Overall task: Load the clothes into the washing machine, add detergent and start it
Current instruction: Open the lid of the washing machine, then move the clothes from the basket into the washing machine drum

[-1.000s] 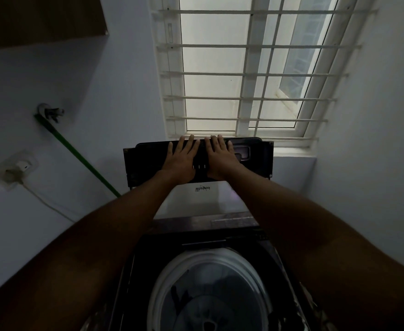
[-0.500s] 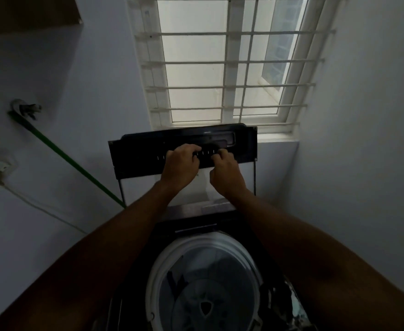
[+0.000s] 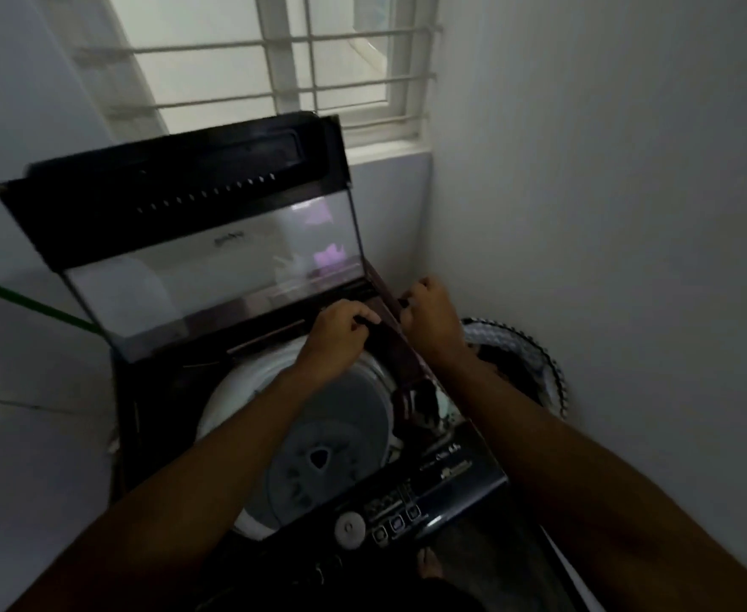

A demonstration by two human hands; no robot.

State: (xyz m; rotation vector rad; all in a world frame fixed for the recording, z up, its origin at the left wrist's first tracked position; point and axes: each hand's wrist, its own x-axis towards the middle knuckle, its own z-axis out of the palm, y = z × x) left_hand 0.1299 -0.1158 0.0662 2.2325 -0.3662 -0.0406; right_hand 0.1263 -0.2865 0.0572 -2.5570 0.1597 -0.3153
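The top-loading washing machine stands with its glass lid raised upright at the back. Its white drum lies open below my arms, and I see no clothes inside. My left hand curls its fingers over a dark piece at the machine's rear right rim. My right hand is curled at the outer side of the same rim, just right of the left hand. The control panel with a white knob runs along the front edge.
A round laundry basket with a dotted rim sits on the floor, squeezed between the machine and the right wall. A barred window is behind the lid. A green hose crosses the left wall. A bare foot shows below the panel.
Both hands have left the top of the raised lid and come down to the machine's rear right corner. The view has swung down and to the right, and the lid stays up.
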